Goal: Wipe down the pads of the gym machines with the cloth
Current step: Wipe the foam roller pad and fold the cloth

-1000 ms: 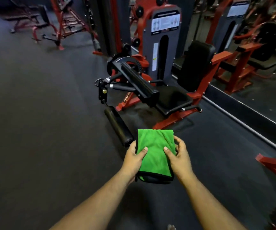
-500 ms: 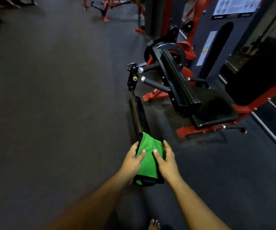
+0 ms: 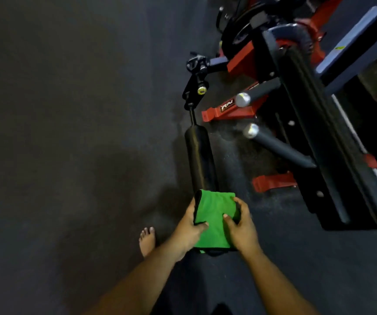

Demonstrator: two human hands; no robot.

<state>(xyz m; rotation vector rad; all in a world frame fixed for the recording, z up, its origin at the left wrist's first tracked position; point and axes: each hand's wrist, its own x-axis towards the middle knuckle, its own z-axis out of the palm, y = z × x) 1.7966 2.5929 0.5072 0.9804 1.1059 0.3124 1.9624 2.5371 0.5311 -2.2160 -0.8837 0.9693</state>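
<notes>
A folded green cloth [image 3: 214,218] with a dark edge is held in both hands over the near end of a black roller pad [image 3: 199,159]. My left hand [image 3: 188,230] grips its left side, thumb on top. My right hand [image 3: 242,228] grips its right side, thumb pressed on the green face. The roller pad runs away from me toward a black adjuster arm [image 3: 194,87] with a yellow knob. The pad's near end is hidden under the cloth.
The red and black machine frame [image 3: 235,108] stands to the right, with a long black beam [image 3: 323,142] and two chrome-capped handles [image 3: 251,130]. Dark rubber floor [image 3: 69,133] spreads to the left. My bare foot [image 3: 147,241] stands beside my left arm.
I have come closer and the view has tilted down. The cloth, held in both hands, now covers the near end of the roller pad. My foot has come into view.
</notes>
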